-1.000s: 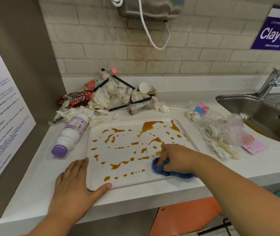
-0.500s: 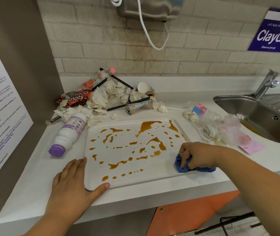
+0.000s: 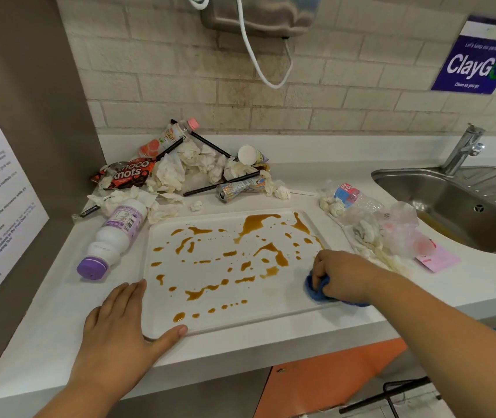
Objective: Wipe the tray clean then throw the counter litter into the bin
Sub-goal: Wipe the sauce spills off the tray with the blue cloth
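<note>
white tray (image 3: pixel 270 322) with brown splotches, blue cloth (image 3: pixel 316 292), purple-capped white bottle (image 3: pixel 113 236)

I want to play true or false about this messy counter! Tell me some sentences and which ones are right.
1. The right hand grips a blue cloth at the tray's right edge. True.
2. The tray is all clean. False: brown spills cover most of it.
3. The left hand holds the white bottle. False: it presses flat on the tray's near left corner.
4. The white bottle lies on its side on the counter. True.
5. The crumpled tissues lie on the tray. False: they lie on the counter behind it.
</note>
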A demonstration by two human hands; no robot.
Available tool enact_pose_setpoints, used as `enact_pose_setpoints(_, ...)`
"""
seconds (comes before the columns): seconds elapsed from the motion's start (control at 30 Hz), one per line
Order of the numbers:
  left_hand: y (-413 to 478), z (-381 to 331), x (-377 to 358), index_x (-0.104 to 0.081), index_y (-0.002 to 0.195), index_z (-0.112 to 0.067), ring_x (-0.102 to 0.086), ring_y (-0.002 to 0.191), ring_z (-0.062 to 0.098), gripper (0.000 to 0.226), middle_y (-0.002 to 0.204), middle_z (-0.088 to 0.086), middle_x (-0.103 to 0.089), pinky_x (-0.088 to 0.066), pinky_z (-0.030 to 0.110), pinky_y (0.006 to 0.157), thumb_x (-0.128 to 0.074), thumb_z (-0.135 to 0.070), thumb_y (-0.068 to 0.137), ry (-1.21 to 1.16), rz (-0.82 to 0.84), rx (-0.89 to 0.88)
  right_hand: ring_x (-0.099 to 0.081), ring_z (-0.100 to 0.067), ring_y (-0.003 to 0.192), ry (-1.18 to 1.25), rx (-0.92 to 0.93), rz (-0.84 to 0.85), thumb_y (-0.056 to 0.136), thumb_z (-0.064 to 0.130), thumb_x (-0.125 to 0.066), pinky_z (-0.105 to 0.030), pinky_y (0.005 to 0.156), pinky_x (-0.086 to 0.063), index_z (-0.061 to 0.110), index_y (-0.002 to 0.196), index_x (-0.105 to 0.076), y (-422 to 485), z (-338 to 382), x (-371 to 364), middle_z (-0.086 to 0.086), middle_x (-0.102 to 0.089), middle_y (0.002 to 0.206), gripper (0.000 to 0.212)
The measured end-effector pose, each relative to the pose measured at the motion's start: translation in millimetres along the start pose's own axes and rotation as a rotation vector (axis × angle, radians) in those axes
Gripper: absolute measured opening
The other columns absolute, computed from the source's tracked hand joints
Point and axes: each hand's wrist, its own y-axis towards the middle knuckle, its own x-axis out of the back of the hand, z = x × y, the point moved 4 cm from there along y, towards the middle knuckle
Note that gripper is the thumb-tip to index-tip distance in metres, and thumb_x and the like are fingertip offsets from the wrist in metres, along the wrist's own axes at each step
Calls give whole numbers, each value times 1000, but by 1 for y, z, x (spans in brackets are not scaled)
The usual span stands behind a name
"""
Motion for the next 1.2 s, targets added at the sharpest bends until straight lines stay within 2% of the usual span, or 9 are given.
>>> enact_pose_setpoints(0.13, -1, -1, 2, -9, 149, -25, -15, 144, 15, 117, 156, -5, -18, -17, 40, 117, -19, -92, 54, -10, 7, -1, -56, -16, 101, 193, 153, 27, 83, 16, -63, -30, 92, -47, 23, 100, -72, 1, 29, -8, 10, -51, 111, 21)
enact_pose_setpoints(0.3, -1, -2, 2, -8, 149, -25, -13, 145, 15, 116, 156, -5, -16, -16, 39, 118, -20, -92, 56, -19, 18, 1, -61, -18, 91, 532, 84, -178, 77, 7, -59, -34, 85, -52, 29, 93, -60, -15, 5, 38, -2, -63, 102, 27)
enact_pose_setpoints(0.37, -2, -2, 2, -9, 149, -25, -13, 145, 15, 115, 156, -5, -16, -16, 40, 118, -21, -92, 56, -20, 16, 2, -61, -20, 93, 663, 50, -161, 80, 11, -60, -36, 87, -52, 33, 96, -59, -16, -10, 42, 0, -64, 103, 27)
enact_pose_setpoints(0.53, 0, -2, 1, -9, 148, -25, -13, 145, 15, 115, 156, -5, -17, -16, 40, 118, -22, -92, 56, -26, 8, 5, -47, -19, 116, 147, 32, -255, 92, 20, -52, -30, 97, -40, 41, 120, -54, 2, -27, 0, 8, -38, 137, 36)
enact_pose_setpoints(0.7, 0, 0, -1, -12, 148, -25, -12, 145, 15, 115, 156, -5, -18, -17, 41, 118, -22, -92, 56, -30, -2, 3, -37, -14, 116, 1, 46, -329, 80, 71, -41, -35, 87, -39, 48, 125, -48, -1, 1, -39, 21, -48, 122, 50)
enact_pose_setpoints(0.8, 0, 0, -1, -12, 148, -25, -13, 145, 16, 114, 156, -5, -19, -17, 43, 117, -24, -92, 56, -33, -9, 6, -39, -12, 111, 60, 172, -380, 86, 55, -54, -36, 88, -39, 43, 118, -56, 0, 32, -41, 17, -50, 118, 35)
enact_pose_setpoints(0.97, -1, 1, -2, -14, 148, -24, -13, 145, 16, 114, 156, -4, -19, -18, 43, 117, -27, -92, 57, -37, -11, 3, -49, -12, 100, 171, 202, -211, 83, 24, -66, -25, 89, -40, 25, 105, -67, 7, -4, -19, 6, -55, 114, 22)
enact_pose_setpoints(1.1, 0, 1, -1, -13, 149, -24, -11, 145, 16, 114, 156, -5, -18, -17, 43, 117, -26, -91, 57, -43, -10, 4, -52, -13, 99, 55, 89, -201, 82, 23, -63, -25, 84, -41, 30, 107, -62, 7, -26, -12, 9, -53, 115, 25)
enact_pose_setpoints(1.2, 0, 1, -2, -13, 149, -24, -11, 145, 15, 114, 156, -5, -18, -18, 42, 117, -24, -92, 57, -26, -14, -1, -52, -16, 99, 27, 187, -226, 83, 36, -59, -32, 83, -44, 35, 112, -58, 10, 14, -24, 8, -51, 110, 29)
